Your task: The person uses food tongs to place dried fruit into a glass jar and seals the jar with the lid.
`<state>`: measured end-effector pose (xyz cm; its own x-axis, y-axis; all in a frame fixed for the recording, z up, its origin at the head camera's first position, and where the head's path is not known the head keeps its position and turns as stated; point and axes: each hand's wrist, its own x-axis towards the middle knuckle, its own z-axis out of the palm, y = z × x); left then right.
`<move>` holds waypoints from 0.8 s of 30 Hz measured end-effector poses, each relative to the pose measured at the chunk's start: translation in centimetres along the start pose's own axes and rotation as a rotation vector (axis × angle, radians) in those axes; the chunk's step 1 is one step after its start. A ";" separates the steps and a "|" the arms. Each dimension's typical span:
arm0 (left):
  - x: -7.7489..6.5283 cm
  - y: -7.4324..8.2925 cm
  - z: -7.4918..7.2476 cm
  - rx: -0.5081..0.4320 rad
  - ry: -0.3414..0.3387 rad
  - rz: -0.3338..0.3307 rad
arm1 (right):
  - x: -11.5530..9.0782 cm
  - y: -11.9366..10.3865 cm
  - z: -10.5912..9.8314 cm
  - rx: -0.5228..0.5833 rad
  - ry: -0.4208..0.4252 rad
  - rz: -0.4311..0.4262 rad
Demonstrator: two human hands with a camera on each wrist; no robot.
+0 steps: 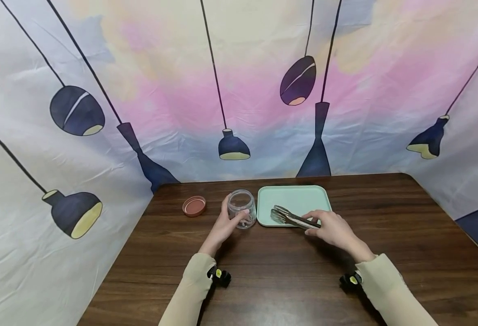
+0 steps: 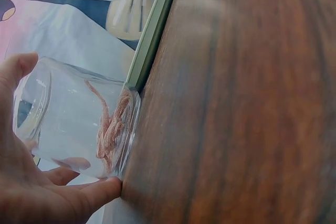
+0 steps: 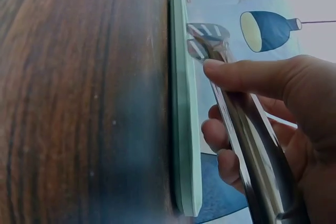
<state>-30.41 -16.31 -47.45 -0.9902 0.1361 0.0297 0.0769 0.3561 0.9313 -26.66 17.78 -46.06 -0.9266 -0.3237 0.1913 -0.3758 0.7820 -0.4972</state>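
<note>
My left hand point(image 1: 224, 226) grips a clear glass jar point(image 1: 236, 199), thumb and fingers around its side. The jar stands upright on the table with its mouth uncovered. Several thin, reddish-brown, wrinkled strips point(image 2: 111, 132) lie at its bottom, plain to see in the left wrist view. In my right hand point(image 1: 333, 228) is a pair of metal tongs point(image 3: 244, 129), thumb on one side and fingers curled around the other. The slotted heads of the tongs point(image 1: 279, 214) point left, low over the mint-green tray point(image 1: 300, 195), close together.
A reddish-brown screw lid point(image 1: 194, 206) lies on the table left of the jar. The tray sits directly right of the jar. Behind the dark wooden table point(image 1: 263, 280) hangs a cloth point(image 1: 174, 90) printed with lamps.
</note>
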 end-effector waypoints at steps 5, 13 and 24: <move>0.1 -0.2 0.0 0.001 -0.002 0.000 | 0.0 0.1 0.3 -0.002 -0.002 -0.002; 0.2 -0.1 -0.2 -0.020 -0.018 -0.003 | -0.1 0.3 0.6 0.022 0.011 -0.017; 0.1 -0.3 -0.1 -0.012 -0.006 -0.013 | 0.4 0.0 -0.6 0.097 0.070 -0.039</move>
<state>-30.60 -16.52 -47.72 -0.9904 0.1374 0.0159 0.0631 0.3469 0.9358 -27.08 17.95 -45.49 -0.9111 -0.3122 0.2693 -0.4120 0.7133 -0.5670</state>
